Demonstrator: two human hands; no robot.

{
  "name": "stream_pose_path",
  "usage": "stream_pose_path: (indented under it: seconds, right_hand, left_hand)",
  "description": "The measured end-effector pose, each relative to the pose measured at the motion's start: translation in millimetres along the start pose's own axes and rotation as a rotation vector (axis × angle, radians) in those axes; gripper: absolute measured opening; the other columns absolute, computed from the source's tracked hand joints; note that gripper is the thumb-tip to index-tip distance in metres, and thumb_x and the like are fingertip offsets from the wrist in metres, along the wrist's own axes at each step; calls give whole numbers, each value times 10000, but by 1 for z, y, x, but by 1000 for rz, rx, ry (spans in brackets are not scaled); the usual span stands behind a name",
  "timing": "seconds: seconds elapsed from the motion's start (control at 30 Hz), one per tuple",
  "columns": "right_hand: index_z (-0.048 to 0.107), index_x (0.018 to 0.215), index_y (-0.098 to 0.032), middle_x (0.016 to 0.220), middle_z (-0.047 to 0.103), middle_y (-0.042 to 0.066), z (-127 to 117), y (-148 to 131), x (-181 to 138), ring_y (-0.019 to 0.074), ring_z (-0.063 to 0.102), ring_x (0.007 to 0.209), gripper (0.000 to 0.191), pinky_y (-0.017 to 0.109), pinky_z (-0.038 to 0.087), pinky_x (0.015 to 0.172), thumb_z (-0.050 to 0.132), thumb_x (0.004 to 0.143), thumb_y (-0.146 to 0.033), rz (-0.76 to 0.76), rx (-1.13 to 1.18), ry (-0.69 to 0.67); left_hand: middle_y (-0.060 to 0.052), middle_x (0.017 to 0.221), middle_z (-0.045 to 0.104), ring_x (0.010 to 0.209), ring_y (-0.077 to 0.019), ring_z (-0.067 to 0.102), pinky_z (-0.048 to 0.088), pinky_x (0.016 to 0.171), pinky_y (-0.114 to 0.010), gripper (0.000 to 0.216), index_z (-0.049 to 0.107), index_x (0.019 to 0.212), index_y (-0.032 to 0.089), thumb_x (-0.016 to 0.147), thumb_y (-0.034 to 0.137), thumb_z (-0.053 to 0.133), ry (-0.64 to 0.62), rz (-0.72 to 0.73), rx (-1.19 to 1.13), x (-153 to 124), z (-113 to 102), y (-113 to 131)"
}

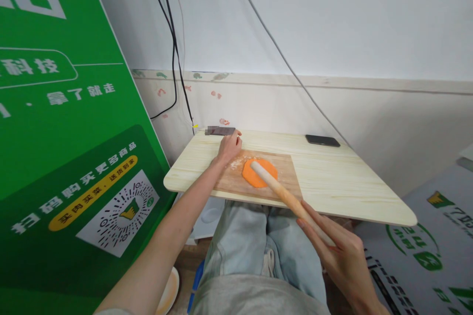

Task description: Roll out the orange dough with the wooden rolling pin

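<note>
In the head view, my right hand point(342, 251) is wrapped round the near end of a wooden rolling pin point(284, 194). The pin's far end lies over a flat orange sheet of dough point(254, 177), roughly round in outline. Beneath the dough is a wooden cutting board point(231, 182), dusted with white flour point(239, 161) at its left. My left hand point(229, 147) is at the board's back left corner, its fingers curled and close to a dark flat object point(221, 131). Whatever those fingers may hold is hidden.
A pale wooden table point(340, 182) bears the board and, at the back right, a black phone point(322, 141). Cables point(173, 49) hang along the wall behind. A green sign panel point(74, 133) stands on the left, a printed white box point(424, 236) on the right.
</note>
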State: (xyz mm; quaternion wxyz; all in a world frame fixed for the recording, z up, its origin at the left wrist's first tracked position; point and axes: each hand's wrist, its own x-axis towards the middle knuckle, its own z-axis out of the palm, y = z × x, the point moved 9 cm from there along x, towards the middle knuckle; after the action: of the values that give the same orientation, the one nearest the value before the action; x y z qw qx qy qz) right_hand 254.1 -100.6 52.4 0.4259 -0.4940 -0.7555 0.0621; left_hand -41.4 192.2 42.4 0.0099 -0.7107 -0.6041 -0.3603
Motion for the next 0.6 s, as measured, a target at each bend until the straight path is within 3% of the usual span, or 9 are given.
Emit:
stream_pose_path:
  seconds: [0.1,0.27,0.37,0.5,0.6]
  right_hand:
    - [779,1468,-278,1254,862,76,6,-1,1,292,871,1014,408,338,733,895,703,1082,-385,-22,-9,-50]
    - [783,1459,-260,1315,836,85,1,5,5,310,866,1054,415,396,716,1000,703,1082,-415,22,2,19]
    - [822,1395,-255,1255,850,80,7,7,6,325,869,1031,399,411,728,970,719,1066,-456,17,32,-39]
    - [816,1411,-265,1299,834,80,0,11,5,336,864,1061,410,440,716,1011,733,1058,-457,71,33,45]
    - [815,1413,-272,1285,842,74,6,9,4,332,868,1043,407,423,727,978,746,1049,-441,71,39,17]
  left_hand:
    - [-89,950,817,974,-275,788,537,896,-329,306,719,1290,199,1074,128,515,-9,0,4,0,1,-1]
    - [-94,989,823,981,-269,784,535,903,-328,304,719,1290,202,1071,129,521,-9,-3,-8,0,1,-1]
    - [-96,980,823,979,-273,785,536,904,-330,310,718,1293,198,1063,123,525,-10,-7,-4,0,1,-1]
    - [-92,966,821,960,-273,784,538,898,-330,306,722,1287,202,1067,130,523,-15,-10,-10,0,1,-1]
    - [-92,960,819,958,-273,784,536,893,-327,308,724,1291,199,1071,131,520,-15,-1,-6,1,1,0]
